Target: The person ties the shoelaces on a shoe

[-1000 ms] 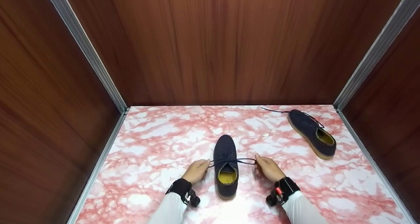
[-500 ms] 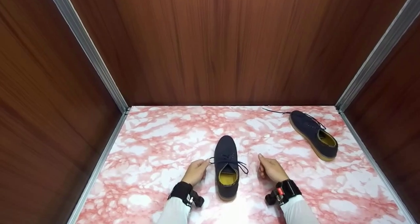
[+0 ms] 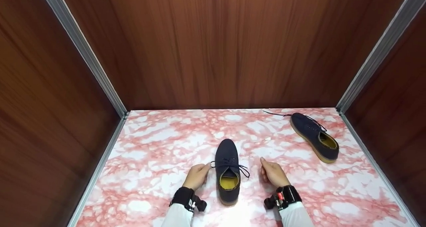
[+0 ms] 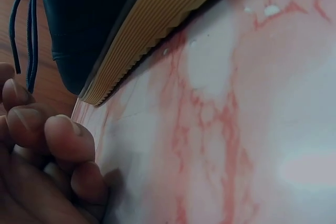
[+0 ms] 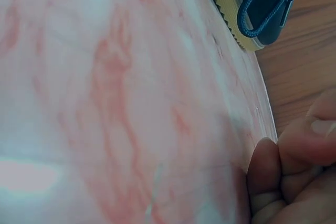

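Note:
A navy lace-up shoe [image 3: 227, 150] with a yellow lining stands upright, toe pointing away, its laces tied in a bow. At its left side my left hand [image 3: 196, 176] pinches the left loop of the shoelace [image 4: 31, 40] at the fingertips; the loop's tip is hidden there. The other fingers are curled. My right hand [image 3: 274, 173] is apart from the shoe on its right, thumb extended and fingers loosely curled, holding nothing. Between them the right loop [image 5: 249, 24] droops beside the shoe with its lace end.
A second navy shoe [image 3: 313, 135] lies at the back right, one lace trailing left. The pink-and-white marbled tabletop [image 3: 159, 147] is bounded by brown wood-grain panels [image 3: 213, 47] with grey metal corner strips [image 3: 90, 59].
My right hand has let go of the right lace loop and drawn slightly away; that loop now droops. My left hand has stayed at the left loop. The head view has shifted slightly.

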### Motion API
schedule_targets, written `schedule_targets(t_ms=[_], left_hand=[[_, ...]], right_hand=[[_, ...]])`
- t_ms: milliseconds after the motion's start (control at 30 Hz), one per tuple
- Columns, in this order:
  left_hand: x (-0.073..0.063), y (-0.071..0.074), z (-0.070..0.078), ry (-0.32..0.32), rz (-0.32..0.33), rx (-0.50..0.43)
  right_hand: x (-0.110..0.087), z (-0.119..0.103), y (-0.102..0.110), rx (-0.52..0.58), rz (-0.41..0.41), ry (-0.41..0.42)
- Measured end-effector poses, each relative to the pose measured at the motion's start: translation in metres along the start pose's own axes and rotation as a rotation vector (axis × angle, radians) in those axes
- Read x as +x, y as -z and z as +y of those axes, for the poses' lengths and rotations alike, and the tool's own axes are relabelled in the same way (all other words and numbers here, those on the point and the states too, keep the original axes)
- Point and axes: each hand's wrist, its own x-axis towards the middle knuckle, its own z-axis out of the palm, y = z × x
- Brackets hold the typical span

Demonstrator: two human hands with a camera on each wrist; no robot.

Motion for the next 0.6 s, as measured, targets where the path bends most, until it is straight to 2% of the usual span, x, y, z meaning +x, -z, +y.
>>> schedule_targets(t_ms=[167, 367, 467, 600], left_hand=[[-0.002, -0.001, 0.002, 0.032, -0.012, -0.04], [-0.003, -0.005, 0.004, 0.049, -0.049, -0.07], [-0.004, -0.005, 0.006, 0.04, -0.068, -0.064], [-0.006, -0.004, 0.01, 0.05, -0.082, -0.053]], right_hand=[[-0.002, 0.001, -0.001, 0.011, 0.01, -0.005], [-0.007, 0.0, -0.004, 0.053, -0.006, 0.027], [-0.011, -0.002, -0.008, 0.066, -0.069, 0.051], [-0.016, -0.006, -0.016, 0.057, -0.192, 0.09]])
